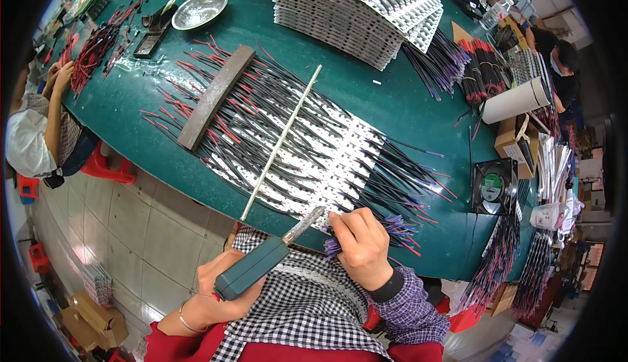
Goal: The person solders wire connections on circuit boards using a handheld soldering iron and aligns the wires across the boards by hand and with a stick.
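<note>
My left hand is closed round the dark green handle of a soldering iron. The iron's tip points up and right to the near edge of a white panel of small circuit boards. Beside that tip, my right hand is closed in a pinch at the panel's near corner, where wires lie; what its fingertips hold is hidden. Rows of black wires with red ends run across the panel to the left. More wires with blue and red ends fan out to the right.
A brown bar and a thin pale stick lie across the wires. Behind stand a metal bowl and a tall stack of white panels. A square fan sits at right. Other people work at far left and right.
</note>
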Available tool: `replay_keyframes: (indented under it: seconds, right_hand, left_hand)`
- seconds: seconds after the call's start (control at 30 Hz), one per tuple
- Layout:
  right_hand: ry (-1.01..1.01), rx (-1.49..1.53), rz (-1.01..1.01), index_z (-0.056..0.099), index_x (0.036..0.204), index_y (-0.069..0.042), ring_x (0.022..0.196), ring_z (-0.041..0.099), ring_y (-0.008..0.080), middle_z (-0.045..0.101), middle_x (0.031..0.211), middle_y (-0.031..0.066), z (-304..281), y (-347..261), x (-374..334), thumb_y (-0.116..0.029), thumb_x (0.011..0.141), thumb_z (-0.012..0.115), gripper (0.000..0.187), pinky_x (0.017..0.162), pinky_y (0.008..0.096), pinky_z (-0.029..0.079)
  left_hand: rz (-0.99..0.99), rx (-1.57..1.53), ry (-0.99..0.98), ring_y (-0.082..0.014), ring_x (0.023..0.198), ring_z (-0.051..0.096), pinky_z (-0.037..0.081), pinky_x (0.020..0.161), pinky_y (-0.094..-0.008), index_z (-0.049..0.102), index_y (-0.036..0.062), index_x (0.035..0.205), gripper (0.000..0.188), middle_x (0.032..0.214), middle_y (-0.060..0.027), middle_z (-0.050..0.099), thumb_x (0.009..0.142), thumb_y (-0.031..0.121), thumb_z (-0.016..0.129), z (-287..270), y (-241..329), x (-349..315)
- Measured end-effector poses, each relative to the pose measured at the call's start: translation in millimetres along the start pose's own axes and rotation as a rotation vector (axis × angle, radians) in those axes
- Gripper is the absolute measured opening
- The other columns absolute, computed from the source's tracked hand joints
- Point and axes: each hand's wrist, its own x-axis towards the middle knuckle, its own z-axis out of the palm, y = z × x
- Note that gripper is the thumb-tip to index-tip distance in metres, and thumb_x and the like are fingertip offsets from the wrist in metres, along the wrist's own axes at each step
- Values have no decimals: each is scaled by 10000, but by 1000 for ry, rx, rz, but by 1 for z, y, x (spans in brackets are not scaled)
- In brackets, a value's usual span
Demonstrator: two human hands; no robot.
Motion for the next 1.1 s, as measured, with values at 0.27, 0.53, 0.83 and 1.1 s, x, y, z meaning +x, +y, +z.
replay_keyframes:
  seconds: [0.27, 0.53, 0.83, 1.1]
  right_hand:
    - [20, 32, -9, 691, 1017, 44, 763, 607, 275, 608, 846, 101, 2, 2, -2, 81, 529, 641, 491, 602, 361, 506]
    - [28, 24, -34, 685, 1006, 49, 779, 609, 279, 620, 871, 105, 2, 4, -2, 57, 567, 643, 442, 621, 370, 513]
    - [-16, -47, -84, 678, 947, 28, 839, 587, 221, 609, 921, 62, 0, 4, 0, -59, 701, 655, 263, 639, 319, 471]
    - [-42, -10, -63, 676, 956, 21, 854, 593, 222, 611, 920, 64, -3, 5, 0, -58, 702, 650, 267, 664, 326, 486]
  left_hand:
    - [9, -24, -19, -222, 651, 657, 508, 600, -300, 675, -39, 866, 187, 796, -129, 671, 698, -50, 756, 2, -2, 1]
    - [-38, 28, -84, -235, 626, 639, 501, 590, -306, 647, -20, 841, 219, 767, -122, 649, 657, -15, 765, -2, 0, 1]
    - [7, -5, -55, -172, 544, 566, 438, 517, -287, 645, -30, 834, 162, 697, -88, 596, 727, -6, 764, -2, 0, -1]
    - [28, 81, 16, -258, 654, 679, 536, 600, -314, 699, -59, 889, 205, 810, -147, 672, 703, -26, 780, -6, 1, -6]
